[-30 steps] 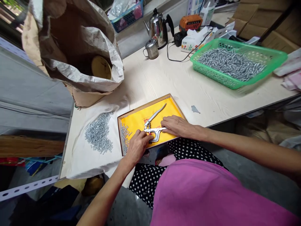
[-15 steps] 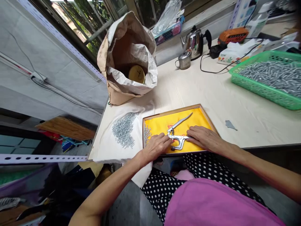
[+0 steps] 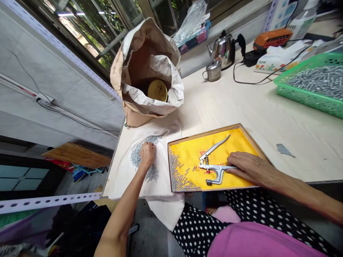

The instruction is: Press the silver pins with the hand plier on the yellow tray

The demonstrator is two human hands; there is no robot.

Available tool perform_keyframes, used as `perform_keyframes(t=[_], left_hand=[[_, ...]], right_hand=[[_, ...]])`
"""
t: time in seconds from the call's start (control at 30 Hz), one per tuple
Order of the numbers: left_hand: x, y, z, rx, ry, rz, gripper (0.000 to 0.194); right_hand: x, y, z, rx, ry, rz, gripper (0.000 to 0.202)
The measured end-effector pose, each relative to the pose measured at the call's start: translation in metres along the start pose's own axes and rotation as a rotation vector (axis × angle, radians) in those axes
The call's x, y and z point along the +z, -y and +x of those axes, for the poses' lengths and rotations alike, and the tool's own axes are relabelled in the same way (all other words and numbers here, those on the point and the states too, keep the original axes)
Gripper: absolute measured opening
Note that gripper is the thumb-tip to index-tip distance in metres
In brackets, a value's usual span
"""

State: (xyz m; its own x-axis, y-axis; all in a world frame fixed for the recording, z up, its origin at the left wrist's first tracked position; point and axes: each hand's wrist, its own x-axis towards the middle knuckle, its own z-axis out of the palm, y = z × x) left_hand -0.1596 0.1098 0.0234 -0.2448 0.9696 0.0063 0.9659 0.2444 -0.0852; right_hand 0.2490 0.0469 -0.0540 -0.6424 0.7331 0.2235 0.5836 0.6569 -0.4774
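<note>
On the pale table [image 3: 257, 103] is set a yellow-lined tray [image 3: 238, 139]. At its centre, pliers [image 3: 213, 167] are laid, one handle [image 3: 224, 167] gripped at three o'clock by the right hand [image 3: 248, 166]. At nine o'clock, outside, a pin heap [image 3: 135, 157] is touched by the curled left hand [image 3: 147, 154]; whether anything is pinched cannot be told. Loose pins [image 3: 182, 183] are scattered inside, at eight.

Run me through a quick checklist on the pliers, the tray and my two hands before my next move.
1. Right hand on the pliers: ok, at the end of the lower handle.
2. Pliers' handles spread apart: ok.
3. Left hand at the pile of metal pieces: ok, over it.
4. Left hand's hold on a piece: cannot tell, too small to see.
5. Loose pieces gathered at one end of the tray: not ok, a few lie toward the pliers.
</note>
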Motion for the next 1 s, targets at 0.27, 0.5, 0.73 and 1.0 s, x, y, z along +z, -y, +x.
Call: perform_keyframes(t=[0.27, 0.5, 0.73, 1.0], left_hand=[[0.006, 0.003, 0.024, 0.114, 0.113, 0.085, 0.021], [-0.005, -0.014, 0.026, 0.109, 0.112, 0.041, 0.021], [-0.057, -0.036, -0.089, 0.238, -0.181, -0.661, 0.016], [0.003, -0.103, -0.313, -0.243, 0.373, -1.675, 0.030]], right_hand=[[0.003, -0.002, 0.001, 0.118, -0.001, 0.119, 0.035], [-0.006, 0.002, 0.003, 0.133, 0.025, 0.031, 0.040], [-0.012, 0.005, 0.002, 0.131, 0.108, -0.058, 0.039], [-0.014, 0.004, -0.002, 0.087, 0.118, -0.170, 0.041]])
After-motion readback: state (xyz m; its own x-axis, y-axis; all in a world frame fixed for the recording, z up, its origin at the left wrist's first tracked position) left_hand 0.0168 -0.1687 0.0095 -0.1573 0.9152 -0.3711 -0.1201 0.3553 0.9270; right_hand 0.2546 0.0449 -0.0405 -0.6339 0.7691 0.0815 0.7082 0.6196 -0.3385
